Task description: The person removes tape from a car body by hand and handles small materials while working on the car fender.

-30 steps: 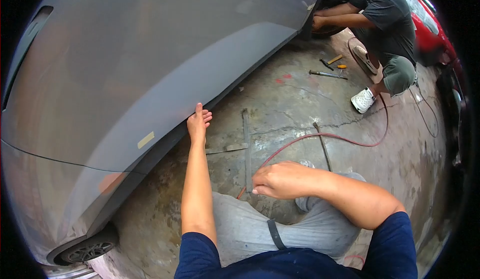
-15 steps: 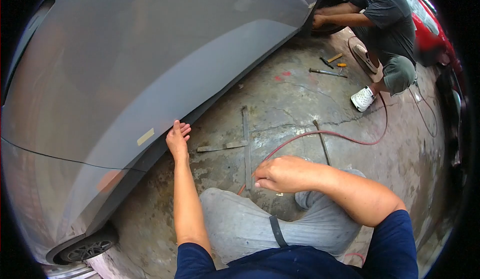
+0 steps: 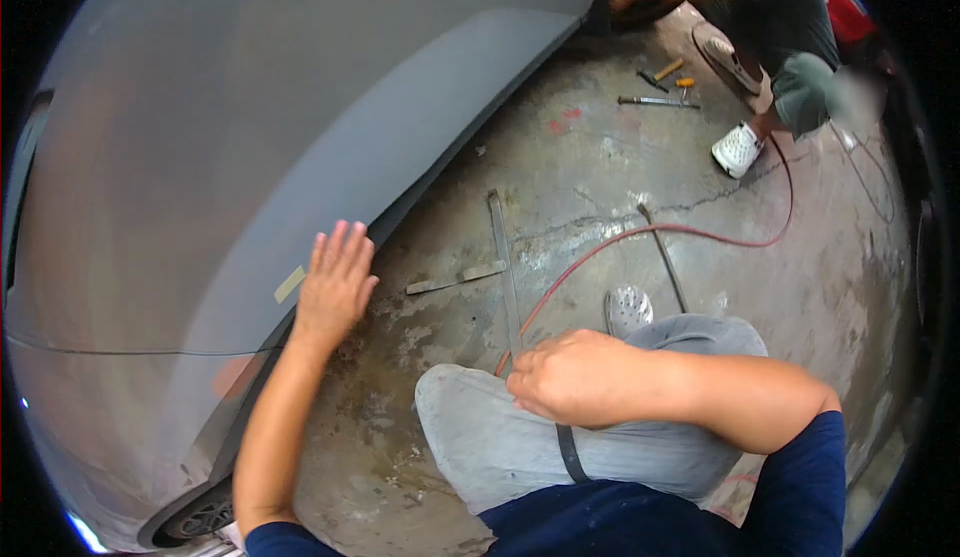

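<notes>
Grey bodywork (image 3: 400, 97) of a car slants across the scene, its lower edge standing above the concrete floor (image 3: 440, 332). At that edge the left hand (image 3: 338, 287) shows its back, the fingers straight and slightly spread, the palm turned toward the car; whether the skin presses on the panel cannot be told. Just beside this hand, low on the car, sits a short strip of pale yellow tape (image 3: 290, 284), and between the tape and the car's nearer wheel (image 3: 205, 517) is a dull orange patch (image 3: 235, 377).

Well apart from the car, the right hand (image 3: 560, 377) hangs over the person's grey trousers (image 3: 490, 427). Its fingers curl inward with their tips mostly hidden, so it is not possible to tell whether they pinch anything.

On the floor alongside the car lie two flat metal bars: a shorter bar (image 3: 455, 278) nearer the car, its end meeting a longer bar (image 3: 500, 229). Farther out from the car, a red hose (image 3: 600, 247) crosses a thin metal rod (image 3: 665, 260). Near the car's far end a co-worker (image 3: 770, 17) crouches, close to a wooden-handled hammer (image 3: 669, 70), a yellow-handled tool (image 3: 685, 83) and a slim steel tool (image 3: 660, 103).
</notes>
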{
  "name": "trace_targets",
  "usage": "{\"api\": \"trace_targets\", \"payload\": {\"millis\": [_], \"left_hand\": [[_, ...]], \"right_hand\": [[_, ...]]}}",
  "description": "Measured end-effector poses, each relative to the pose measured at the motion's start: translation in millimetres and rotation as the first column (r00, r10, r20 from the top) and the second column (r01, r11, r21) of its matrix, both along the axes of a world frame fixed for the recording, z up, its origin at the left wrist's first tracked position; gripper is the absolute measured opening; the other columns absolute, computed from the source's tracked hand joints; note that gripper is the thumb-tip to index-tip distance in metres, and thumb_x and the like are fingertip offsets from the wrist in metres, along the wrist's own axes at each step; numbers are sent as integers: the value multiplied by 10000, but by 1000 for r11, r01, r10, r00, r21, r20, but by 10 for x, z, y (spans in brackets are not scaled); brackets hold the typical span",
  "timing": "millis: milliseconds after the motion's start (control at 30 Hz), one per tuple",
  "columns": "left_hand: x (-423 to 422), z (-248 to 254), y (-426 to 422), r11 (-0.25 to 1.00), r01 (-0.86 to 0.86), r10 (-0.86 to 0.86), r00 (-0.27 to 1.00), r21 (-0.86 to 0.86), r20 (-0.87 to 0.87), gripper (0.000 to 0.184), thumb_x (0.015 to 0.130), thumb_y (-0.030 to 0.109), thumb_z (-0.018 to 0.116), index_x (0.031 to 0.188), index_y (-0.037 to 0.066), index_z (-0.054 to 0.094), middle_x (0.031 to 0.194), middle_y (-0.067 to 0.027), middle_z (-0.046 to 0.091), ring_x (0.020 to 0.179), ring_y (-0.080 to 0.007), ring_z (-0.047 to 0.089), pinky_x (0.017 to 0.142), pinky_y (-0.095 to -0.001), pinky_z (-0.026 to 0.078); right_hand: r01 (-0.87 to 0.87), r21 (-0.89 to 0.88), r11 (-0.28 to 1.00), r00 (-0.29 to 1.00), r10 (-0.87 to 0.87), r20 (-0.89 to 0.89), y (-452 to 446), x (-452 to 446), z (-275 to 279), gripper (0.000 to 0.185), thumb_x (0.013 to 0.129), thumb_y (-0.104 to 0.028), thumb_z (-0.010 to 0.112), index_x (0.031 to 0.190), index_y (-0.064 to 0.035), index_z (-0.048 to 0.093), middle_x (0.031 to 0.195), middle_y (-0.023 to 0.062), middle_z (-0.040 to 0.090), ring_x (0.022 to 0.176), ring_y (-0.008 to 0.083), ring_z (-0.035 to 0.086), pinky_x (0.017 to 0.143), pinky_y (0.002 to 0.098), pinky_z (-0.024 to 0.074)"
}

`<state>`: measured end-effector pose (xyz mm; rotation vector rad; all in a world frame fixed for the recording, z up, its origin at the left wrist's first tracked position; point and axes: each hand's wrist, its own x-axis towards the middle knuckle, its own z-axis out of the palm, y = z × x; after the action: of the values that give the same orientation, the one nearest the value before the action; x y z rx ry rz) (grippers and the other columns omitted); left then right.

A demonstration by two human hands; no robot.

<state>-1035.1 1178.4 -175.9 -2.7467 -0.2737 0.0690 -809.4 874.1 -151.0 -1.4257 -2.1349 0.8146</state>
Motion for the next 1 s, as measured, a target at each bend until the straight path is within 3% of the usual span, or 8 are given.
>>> {"api": "trace_targets", "payload": {"millis": [67,133,167,300,567,767,1000], "left_hand": [[-37,19,336,980,8,32,979,197,-199,698,991,412,570,1538,14,396,1669,-128,273,1572,-286,162,1289,-483,99],[-2,39,547,898,202,-32,916,391,-401,757,998,474,523,1576,23,334,1692,-107,223,1583,-258,120,1296,-459,59],[114,-2,559,893,235,-37,889,383,-457,766,998,482,520,1582,27,323,1695,-103,213,1584,-255,118,1297,-457,58],[739,-220,492,822,374,-29,782,430,-623,772,1012,492,481,1608,50,268,1709,-82,173,1585,-232,103,1300,-438,45],[2014,-842,687,702,464,-44,786,541,-617,812,1017,528,445,1627,55,194,1721,-68,114,1588,-224,72,1303,-444,34],[1630,-625,728,745,464,-102,789,479,-606,857,988,541,485,1625,45,198,1718,-96,117,1588,-239,76,1300,-451,43],[874,-449,626,733,445,-35,781,515,-624,818,997,508,479,1627,63,209,1720,-82,114,1588,-233,81,1301,-444,47]], "right_hand": [[-33,48,998,999,31,39,-83,-34,109,152,840,-138,645,896,-1,681,926,163,704,895,323,720,756,440,591],[-38,103,994,998,33,44,-200,-76,177,154,811,-126,643,883,2,691,907,152,704,893,308,723,746,414,592],[-5,191,982,1000,2,13,-255,-113,201,169,795,-135,646,865,9,700,869,129,700,854,276,719,712,387,587],[79,242,967,995,-62,-78,-488,-228,368,174,765,-170,659,817,-10,704,815,103,690,738,231,693,638,349,554],[246,194,950,967,-228,-113,-542,-301,180,148,757,-190,663,772,-53,717,789,86,686,724,223,690,625,341,537],[184,155,971,981,-172,-85,-346,-199,111,142,785,-143,651,853,-22,682,834,106,688,796,250,714,669,365,569],[88,117,989,995,-83,-47,-77,-203,-96,154,819,-109,627,892,16,679,877,161,699,857,325,723,731,426,600]]}}
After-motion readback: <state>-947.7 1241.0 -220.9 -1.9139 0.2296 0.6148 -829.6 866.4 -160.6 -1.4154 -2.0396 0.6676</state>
